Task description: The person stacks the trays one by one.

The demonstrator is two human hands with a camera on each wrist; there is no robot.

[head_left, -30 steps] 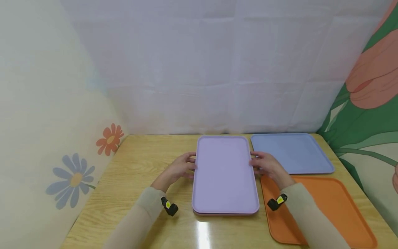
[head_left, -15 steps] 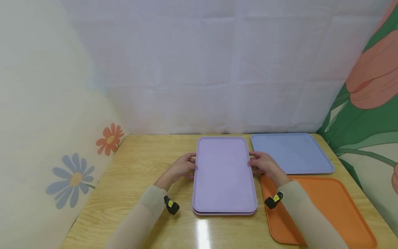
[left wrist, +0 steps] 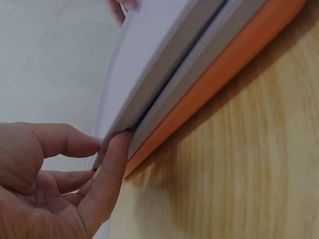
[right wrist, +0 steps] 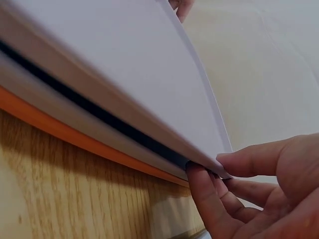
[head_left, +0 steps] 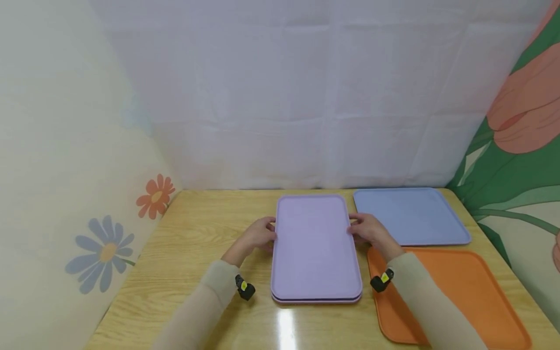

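A light purple tray (head_left: 316, 248) tops a stack on the wooden table, its long sides running away from me. My left hand (head_left: 257, 236) grips its left edge, thumb on the rim and fingers in below. On the opposite edge, my right hand (head_left: 369, 229) pinches the same tray with thumb above and fingers under the rim. Both wrist views reveal a dark gap beneath the purple tray, a greyish-looking tray (left wrist: 179, 94) under that, and an orange tray (right wrist: 94, 142) at the bottom. The fingertips reach into the gap and are partly hidden.
To the right lie a blue tray (head_left: 411, 216) at the back and another orange tray (head_left: 455, 296) nearer, partly under my right forearm. Bare wooden tabletop (head_left: 192, 243) stretches left of the stack. A white cloth (head_left: 306, 97) hangs behind, and flower-patterned walls flank the table.
The purple tray's far edge has come slightly nearer, and its right edge has shifted a little left. Both hands keep to its sides, the wrists drawing slightly inward. The side trays have not moved.
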